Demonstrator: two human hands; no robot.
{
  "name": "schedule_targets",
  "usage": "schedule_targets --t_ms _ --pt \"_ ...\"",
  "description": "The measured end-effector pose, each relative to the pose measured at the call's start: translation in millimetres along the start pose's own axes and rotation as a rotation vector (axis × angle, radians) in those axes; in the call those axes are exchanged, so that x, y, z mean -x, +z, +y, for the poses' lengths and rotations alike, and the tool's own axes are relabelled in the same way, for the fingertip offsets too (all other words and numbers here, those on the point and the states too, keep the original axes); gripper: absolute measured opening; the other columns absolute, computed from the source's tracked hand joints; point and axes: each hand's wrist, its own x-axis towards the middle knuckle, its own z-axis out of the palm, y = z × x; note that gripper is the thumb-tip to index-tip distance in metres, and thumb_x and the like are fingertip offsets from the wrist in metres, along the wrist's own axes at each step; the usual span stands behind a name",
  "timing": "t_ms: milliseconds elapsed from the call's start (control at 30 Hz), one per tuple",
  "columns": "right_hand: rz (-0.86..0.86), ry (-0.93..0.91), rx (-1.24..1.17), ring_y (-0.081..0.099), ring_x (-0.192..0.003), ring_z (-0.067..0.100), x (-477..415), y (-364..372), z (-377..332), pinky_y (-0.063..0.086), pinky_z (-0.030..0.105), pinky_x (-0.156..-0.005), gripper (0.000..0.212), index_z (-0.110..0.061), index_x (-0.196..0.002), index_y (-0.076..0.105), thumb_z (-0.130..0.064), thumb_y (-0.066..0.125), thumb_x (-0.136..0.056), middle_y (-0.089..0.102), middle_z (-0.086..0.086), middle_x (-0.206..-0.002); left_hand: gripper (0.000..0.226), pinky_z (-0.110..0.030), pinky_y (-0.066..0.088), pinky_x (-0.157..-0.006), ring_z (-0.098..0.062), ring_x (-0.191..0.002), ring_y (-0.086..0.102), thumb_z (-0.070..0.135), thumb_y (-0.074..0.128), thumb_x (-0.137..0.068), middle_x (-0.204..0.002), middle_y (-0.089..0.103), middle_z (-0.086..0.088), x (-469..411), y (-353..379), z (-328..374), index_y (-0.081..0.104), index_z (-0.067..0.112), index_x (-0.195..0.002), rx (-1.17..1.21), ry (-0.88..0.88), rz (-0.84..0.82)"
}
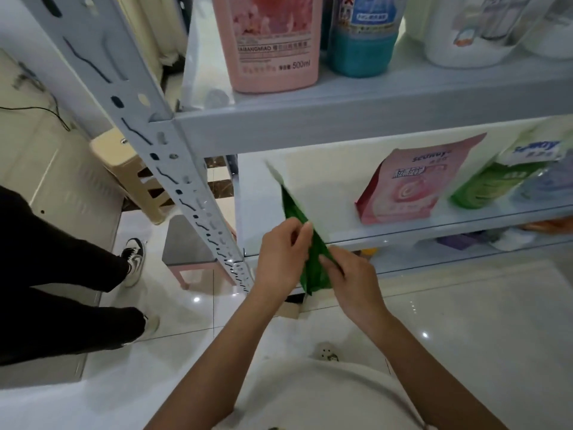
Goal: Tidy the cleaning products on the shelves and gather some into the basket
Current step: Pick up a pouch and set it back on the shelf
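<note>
Left hand (283, 254): its curled fingers and thumb grip the middle of a green pouch (293, 209) from the left side.
Right hand (352, 282): just below and to the right of the left hand, it pinches the pouch's lower right edge, with the thumb lying along the green face.
Green pouch: held between both hands in front of the shelf unit. It is tilted, with its top rising above the hands towards the upper left; the top is blurred.
Lower shelf (313, 226): directly behind the hands.
Pink pouch (409, 187): stands on the lower shelf, up and to the right of the right hand and well apart from it.
Second green pouch (486, 184): farther right, beside the pink pouch. A pale blue pouch (545, 181) is at the frame edge; its print is too blurred to read.
Upper shelf (341, 117): above both hands.
Pink bottle (274, 41): on the upper shelf, straight above the left hand.
Blue bottle (361, 41): just right of the pink bottle.
White jug (462, 35): farther right again.
Shelf post (148, 125): a slotted grey upright running down to the left of the left hand.
Stools: a beige stool (130, 169) and a pink-legged stool (189, 246) stand on the tiled floor beyond the post.
Another person: legs in black trousers (62, 259) and a black-and-white sneaker (135, 256) are far to the left of the hands.
</note>
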Motion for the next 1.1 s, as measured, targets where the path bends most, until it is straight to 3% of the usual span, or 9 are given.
schedule_targets --t_ms 100,233,333,433,600,800,900,1033,1100 --pt "0.007 0.166 -0.259 0.045 -0.052 0.005 1 -5 -7 0.038 0.027 -0.052 0.022 -0.01 -0.076 0.059 -0.015 0.051 -0.096 0.05 -0.008 -0.057 0.042 -0.03 0.033 -0.051 -0.011 -0.05 0.037 0.05 0.056 -0.09 -0.057 0.04 0.006 13 -3 -1 0.037 0.018 -0.072 -0.271 0.042 0.083" --pt "-0.035 0.099 -0.217 0.042 -0.049 0.005 6 -7 -16 0.028 0.016 -0.048 0.03 -0.016 -0.066 0.046 -0.01 0.053 -0.094 0.04 -0.01 -0.052 0.044 -0.031 0.042 -0.055 -0.016 -0.063 0.055 0.058 0.049 -0.091 -0.071 0.055 0.003 22 -6 -14 0.043 0.015 -0.088 -0.386 -0.055 -0.127" --pt "-0.05 0.166 -0.343 0.048 -0.056 0.009 7 -9 -17 0.038 0.028 -0.054 0.022 -0.005 -0.076 0.057 -0.014 0.053 -0.095 0.053 0.003 -0.06 0.027 -0.031 0.04 -0.057 -0.018 -0.067 0.055 0.034 0.041 -0.102 -0.073 0.057 0.001 22 -8 -20 0.051 0.012 -0.091 -0.289 0.042 -0.16" --pt "-0.033 0.277 -0.637 0.059 -0.067 0.008 9 -17 -28 0.046 0.023 -0.06 0.017 -0.011 -0.083 0.065 -0.01 0.053 -0.094 0.064 -0.004 -0.069 0.026 -0.039 0.05 -0.075 -0.025 -0.081 0.062 0.018 0.04 -0.103 -0.09 0.068 -0.012 23 -9 -16 0.062 0.006 -0.095 0.101 -0.056 -0.186" --pt "-0.088 0.411 -1.11 0.067 -0.096 0.029 5 -35 -39 0.055 0.039 -0.083 0.027 -0.011 -0.102 0.069 -0.025 0.057 -0.082 0.072 0.013 -0.101 0.034 -0.05 0.044 -0.082 -0.033 -0.093 0.057 0.022 0.041 -0.103 -0.115 0.059 -0.033 26 -14 -1 0.061 -0.004 -0.113 0.534 -0.213 -0.231" --pt "-0.165 0.255 -0.81 0.069 -0.078 0.007 2 -59 -50 0.053 0.018 -0.066 0.014 -0.019 -0.092 0.068 -0.015 0.055 -0.092 0.073 -0.007 -0.08 0.028 -0.044 0.049 -0.074 -0.029 -0.082 0.061 0.019 0.042 -0.103 -0.1 0.067 -0.027 26 -7 14 0.065 0.005 -0.097 0.534 -0.191 -0.104" --pt "-0.257 0.253 -0.693 0.066 -0.069 0.001 2 -68 -45 0.049 0.015 -0.061 0.016 -0.021 -0.086 0.068 -0.015 0.054 -0.093 0.071 -0.012 -0.071 0.028 -0.027 0.048 -0.059 -0.02 -0.069 0.06 0.018 0.042 -0.103 -0.079 0.066 -0.015 26 -3 19 0.062 0.004 -0.089 0.518 -0.151 -0.064" --pt "-0.24 0.354 -1.018 0.067 -0.076 0.015 4 -71 -39 0.054 0.028 -0.069 0.015 -0.013 -0.085 0.072 -0.016 0.057 -0.083 0.073 0.001 -0.08 0.042 -0.036 0.047 -0.064 -0.025 -0.07 0.055 0.029 0.045 -0.101 -0.081 0.06 -0.03 27 -1 22 0.057 -0.011 -0.095 0.581 -0.127 -0.1" --pt "-0.24 0.379 -1.233 0.069 -0.079 0.017 5 -74 -35 0.057 0.028 -0.07 0.017 -0.012 -0.08 0.075 -0.018 0.061 -0.073 0.073 0.006 -0.084 0.051 -0.028 0.041 -0.056 -0.019 -0.059 0.05 0.039 0.042 -0.101 -0.063 0.055 -0.013 24 -5 24 0.055 -0.005 -0.079 0.623 -0.154 -0.11"
